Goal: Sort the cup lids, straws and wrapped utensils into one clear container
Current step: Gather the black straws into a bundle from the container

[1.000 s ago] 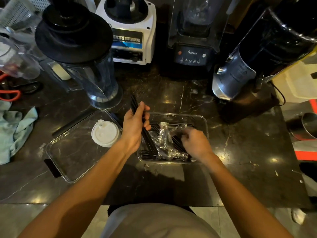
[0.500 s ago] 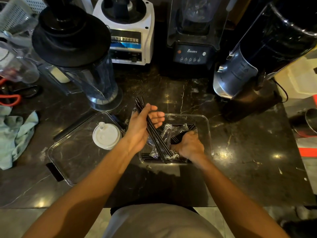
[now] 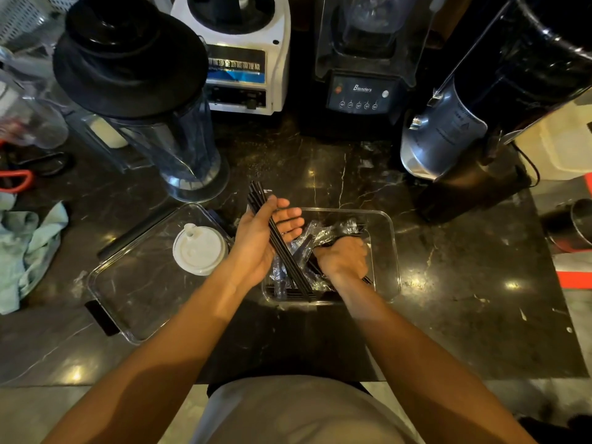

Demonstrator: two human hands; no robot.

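A small clear container (image 3: 389, 251) sits on the dark marble counter and holds wrapped utensils (image 3: 315, 233) and black straws. My left hand (image 3: 256, 248) holds a bundle of black straws (image 3: 282, 245) slanting down into this container, with the fingers partly spread. My right hand (image 3: 344, 259) is inside the container, closed over black straws lying under the wrappers. A white cup lid (image 3: 199, 249) rests in a larger clear tray (image 3: 128, 302) to the left.
A blender jar with a black lid (image 3: 134, 91) stands behind the tray. A white blender base (image 3: 243, 59), a black blender (image 3: 362, 75) and a dark grinder (image 3: 464, 123) line the back. A green cloth (image 3: 25, 248) lies far left.
My left hand has tilted the straw bundle further right, down into the small container, and loosened its fingers. My right hand has pushed deeper into the container and closed on straws there.
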